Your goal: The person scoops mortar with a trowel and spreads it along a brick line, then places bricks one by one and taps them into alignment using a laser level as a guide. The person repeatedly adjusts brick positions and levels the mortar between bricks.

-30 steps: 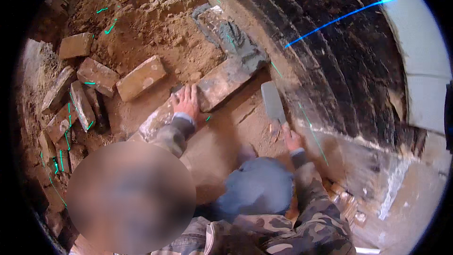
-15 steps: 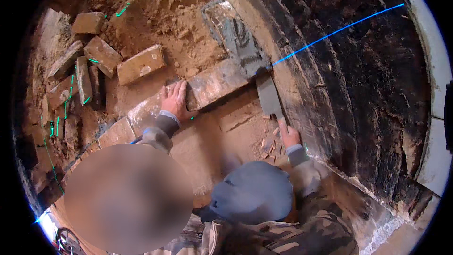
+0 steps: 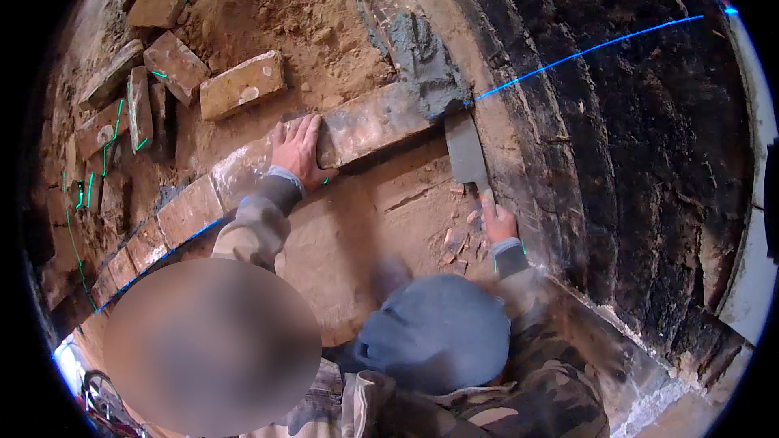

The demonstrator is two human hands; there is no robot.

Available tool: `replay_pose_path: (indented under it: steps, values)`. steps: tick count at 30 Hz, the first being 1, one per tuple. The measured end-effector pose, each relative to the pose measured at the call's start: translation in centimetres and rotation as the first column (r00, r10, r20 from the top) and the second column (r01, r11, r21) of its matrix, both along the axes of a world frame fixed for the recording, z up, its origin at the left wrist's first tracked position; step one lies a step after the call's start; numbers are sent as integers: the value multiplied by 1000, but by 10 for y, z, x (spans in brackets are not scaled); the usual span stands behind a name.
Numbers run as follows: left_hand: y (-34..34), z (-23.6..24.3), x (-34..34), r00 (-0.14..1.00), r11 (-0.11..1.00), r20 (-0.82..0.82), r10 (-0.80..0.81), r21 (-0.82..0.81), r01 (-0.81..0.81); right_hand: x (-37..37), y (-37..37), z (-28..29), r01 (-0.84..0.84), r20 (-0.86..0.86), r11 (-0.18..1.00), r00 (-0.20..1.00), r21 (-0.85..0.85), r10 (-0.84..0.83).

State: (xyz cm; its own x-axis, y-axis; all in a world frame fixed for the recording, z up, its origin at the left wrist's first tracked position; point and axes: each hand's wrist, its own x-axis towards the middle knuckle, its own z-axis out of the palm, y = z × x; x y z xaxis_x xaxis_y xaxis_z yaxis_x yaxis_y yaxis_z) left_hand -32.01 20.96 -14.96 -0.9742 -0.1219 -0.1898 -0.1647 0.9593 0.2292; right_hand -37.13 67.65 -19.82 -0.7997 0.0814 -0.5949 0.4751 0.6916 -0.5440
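My left hand point(image 3: 299, 148) grips a brick point(image 3: 247, 164) in the curved course, fingers over its top and thumb at its near edge. A longer brick piece point(image 3: 373, 123) adjoins it to the right. My right hand point(image 3: 497, 221) holds a trowel point(image 3: 466, 150) by its mostly hidden handle, with the blade's tip against the right end of the course. Wet grey mortar point(image 3: 420, 61) is heaped on the bricks just beyond. Small brick chips point(image 3: 456, 249) lie on the sandy ground point(image 3: 341, 243) left of my right hand.
Loose bricks point(image 3: 174, 65) are piled at the upper left beside rubble and earth point(image 3: 308, 24). A dark, charred curved wall point(image 3: 617, 154) rises on the right, with pale blocks point(image 3: 751, 276) beyond. Blue and green lines of light cross the scene. My grey-blue knee point(image 3: 434, 332) is below.
The trowel has moved forward to the end of the brick course, nearer the mortar. My left hand stays on the bricks. The view has shifted, showing more of the course at lower left.
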Motion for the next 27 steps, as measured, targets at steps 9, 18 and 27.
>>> replay_pose_path:
  steps: [9,18,27]
  values:
    - [-3,-7,2,998,1000,-62,-1,17,3,-1,16,-20,-164,-147,978,972,126,182]
    - [-16,-1,18,998,1000,-60,29,-9,-29,52,-34,32,-190,125,982,975,23,185]
    - [-16,-8,6,997,1000,-76,-16,2,16,72,-87,51,-83,191,972,973,-219,127]
